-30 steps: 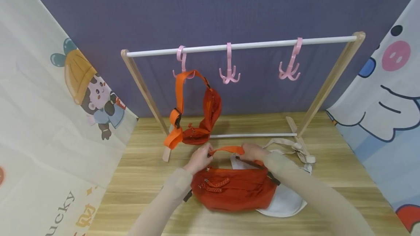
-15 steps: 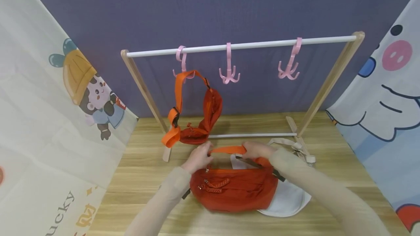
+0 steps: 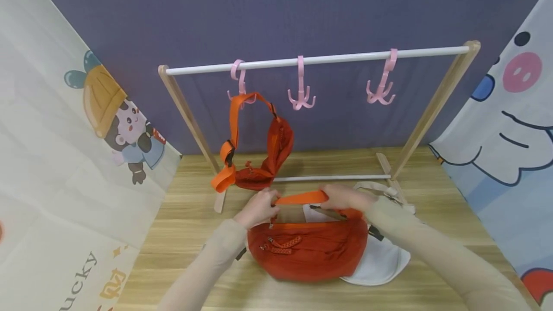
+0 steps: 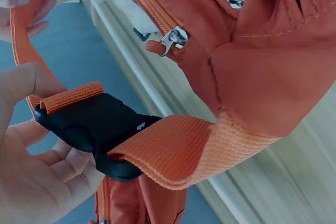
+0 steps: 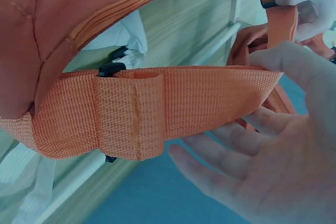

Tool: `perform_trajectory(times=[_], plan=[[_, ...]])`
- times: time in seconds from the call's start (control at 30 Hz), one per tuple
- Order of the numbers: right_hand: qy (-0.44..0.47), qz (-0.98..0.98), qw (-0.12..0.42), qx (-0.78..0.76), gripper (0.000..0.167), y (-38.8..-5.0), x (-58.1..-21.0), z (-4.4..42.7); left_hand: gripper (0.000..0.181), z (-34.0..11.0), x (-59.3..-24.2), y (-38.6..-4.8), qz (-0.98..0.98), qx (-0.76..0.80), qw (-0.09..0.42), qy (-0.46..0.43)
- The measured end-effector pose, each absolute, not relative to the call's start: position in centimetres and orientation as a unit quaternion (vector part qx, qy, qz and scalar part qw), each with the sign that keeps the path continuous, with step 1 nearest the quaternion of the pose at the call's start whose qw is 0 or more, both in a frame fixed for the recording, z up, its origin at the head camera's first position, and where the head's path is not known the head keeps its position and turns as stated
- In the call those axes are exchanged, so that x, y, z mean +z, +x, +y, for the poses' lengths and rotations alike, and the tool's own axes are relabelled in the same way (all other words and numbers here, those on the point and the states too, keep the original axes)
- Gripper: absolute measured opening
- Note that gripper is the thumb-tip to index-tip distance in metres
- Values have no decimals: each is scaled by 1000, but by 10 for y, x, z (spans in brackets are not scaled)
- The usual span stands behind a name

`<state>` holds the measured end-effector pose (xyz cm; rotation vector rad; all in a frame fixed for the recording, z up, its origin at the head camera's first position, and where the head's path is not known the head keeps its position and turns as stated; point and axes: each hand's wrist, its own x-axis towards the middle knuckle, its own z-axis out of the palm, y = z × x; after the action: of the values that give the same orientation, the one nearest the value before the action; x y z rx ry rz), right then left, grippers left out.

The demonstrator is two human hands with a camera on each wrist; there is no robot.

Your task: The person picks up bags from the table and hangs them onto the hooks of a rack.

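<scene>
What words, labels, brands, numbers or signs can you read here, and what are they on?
"ucky": white printed cloth at the picture's left.
Apparently "财", an orange character: same cloth.
Red mark below it: cut off by the frame, unreadable; same cloth.
White mark on the black buckle in the left hand: too small to read.

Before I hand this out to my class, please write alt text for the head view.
A person's left hand and right hand hold the orange strap of a red bag, which partly covers a white item on a wood-grain surface. Behind stands a rack with three pink hooks; a second red bag hangs from the leftmost.
</scene>
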<state>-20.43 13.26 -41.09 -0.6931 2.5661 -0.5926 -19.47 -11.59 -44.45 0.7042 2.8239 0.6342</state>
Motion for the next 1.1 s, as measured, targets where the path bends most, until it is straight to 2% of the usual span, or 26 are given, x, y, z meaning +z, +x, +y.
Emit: perform_trajectory(times=[0.2, 0.47, 0.73, 1.1], plan=[[-276, 919, 180, -215, 13, -201, -406, 135, 23, -116, -437, -191, 939, 233, 100, 231], [-292, 915, 157, -230, 17, -192, -398, 139, 19, -120, -436, -189, 928, 239, 85, 273], [-276, 921, 144, -235, 35, -184, -386, 141, 23, -127, -433, -186, 901, 325, 114, 265], [-282, 903, 106, -307, 42, -172, -372, 145, 32, -135, -423, -183, 815, 500, 155, 248]])
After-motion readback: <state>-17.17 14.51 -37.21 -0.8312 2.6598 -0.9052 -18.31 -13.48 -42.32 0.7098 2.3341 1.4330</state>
